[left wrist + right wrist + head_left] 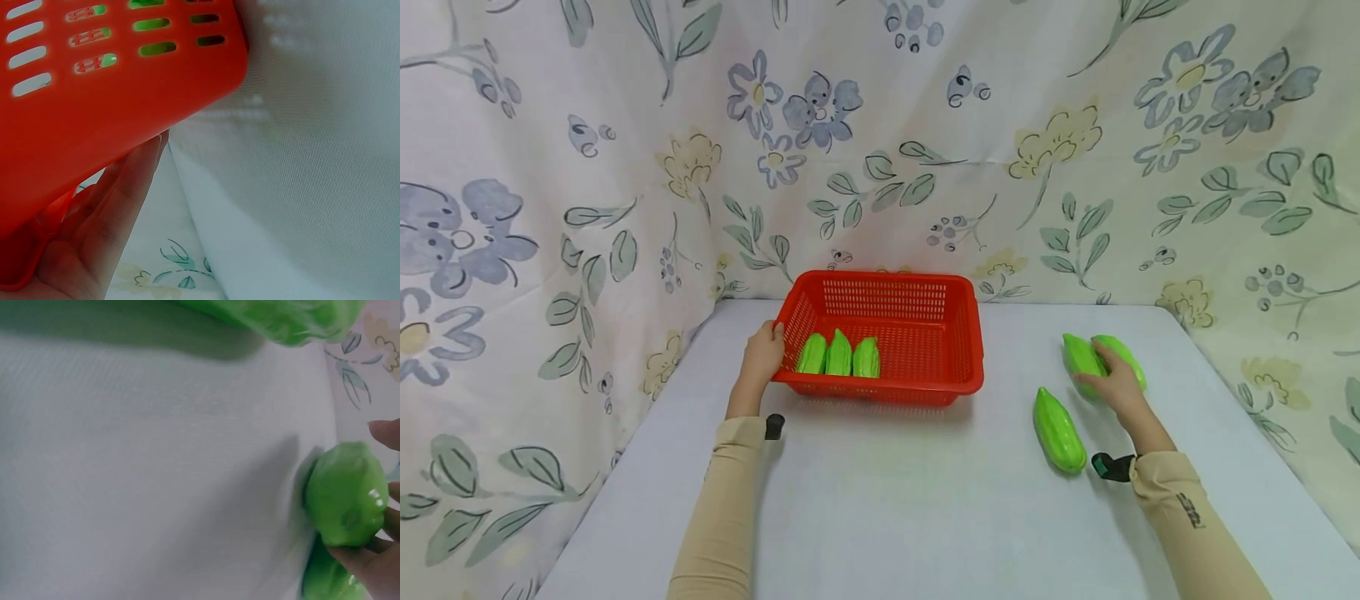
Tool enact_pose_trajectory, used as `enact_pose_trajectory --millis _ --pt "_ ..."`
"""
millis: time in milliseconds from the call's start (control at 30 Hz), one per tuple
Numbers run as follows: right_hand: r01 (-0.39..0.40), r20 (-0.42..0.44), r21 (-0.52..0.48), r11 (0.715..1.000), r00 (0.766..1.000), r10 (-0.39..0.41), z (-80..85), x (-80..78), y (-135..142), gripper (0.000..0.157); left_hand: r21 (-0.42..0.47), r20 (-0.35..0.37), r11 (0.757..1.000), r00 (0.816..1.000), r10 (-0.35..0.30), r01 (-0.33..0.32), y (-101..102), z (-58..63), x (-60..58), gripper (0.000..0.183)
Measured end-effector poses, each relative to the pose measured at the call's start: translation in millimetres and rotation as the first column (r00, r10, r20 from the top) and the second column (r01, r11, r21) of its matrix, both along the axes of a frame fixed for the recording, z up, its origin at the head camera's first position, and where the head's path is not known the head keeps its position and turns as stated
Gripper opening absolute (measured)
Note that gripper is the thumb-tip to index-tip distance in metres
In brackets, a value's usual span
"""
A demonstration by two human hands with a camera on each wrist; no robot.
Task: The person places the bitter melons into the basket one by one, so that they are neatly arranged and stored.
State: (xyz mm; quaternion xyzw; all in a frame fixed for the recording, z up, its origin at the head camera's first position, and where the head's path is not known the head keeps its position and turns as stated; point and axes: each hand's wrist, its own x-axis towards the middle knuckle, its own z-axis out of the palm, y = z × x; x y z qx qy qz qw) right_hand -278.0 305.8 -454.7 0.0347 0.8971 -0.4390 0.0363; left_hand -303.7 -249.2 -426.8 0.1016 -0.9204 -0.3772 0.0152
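At the left end of a red plastic basket (880, 387), my left hand (764, 348) grips the rim. In the left wrist view its fingers (119, 206) lie along the outer side wall. Three ridged bright-green gourds (838, 354) stand in a row inside, at the near left. On the right, my right hand (1112, 385) reaches over a pair of similar gourds. Its fingers (359, 556) touch the left gourd (1081, 354), between it and the right gourd (1127, 358). The thumb stands apart from the left gourd in the right wrist view.
Another green gourd (1060, 432) lies on the white table (895, 508), left of my right wrist and nearer to me. A floral curtain (880, 133) hangs behind the table and along its sides. Black wrist cameras (1112, 467) sit at both cuffs.
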Motion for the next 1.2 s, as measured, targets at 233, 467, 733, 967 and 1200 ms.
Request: enact_pose_trajectory --millis 233,467,733,967,1200 --pt "0.013 0.054 -0.015 1.000 0.998 -0.012 -8.8 2.7 5 0.078 -0.002 0.003 1.000 1.000 -0.007 0.007 1 2.4 0.1 0.050" --pt "0.055 0.064 -0.082 0.995 0.997 -0.049 -0.8 2.4 4 0.078 -0.004 0.006 1.000 1.000 -0.004 0.004 1 4.3 -0.7 0.050" --pt "0.093 0.071 -0.173 0.980 0.994 -0.082 10.5 0.9 -1 0.078 -0.007 0.010 1.000 1.000 -0.008 0.008 -1 3.1 -1.4 0.050" --pt "0.083 0.051 -0.199 0.977 0.996 -0.075 19.1 -0.3 -7 0.079 -0.008 -0.008 1.000 1.000 -0.005 0.005 0 2.4 -0.1 0.050" --pt "0.082 0.055 -0.227 0.970 0.996 -0.071 30.5 -2.9 -18 0.082 -0.012 -0.018 1.000 1.000 0.000 0.000 0 2.0 1.3 0.049"
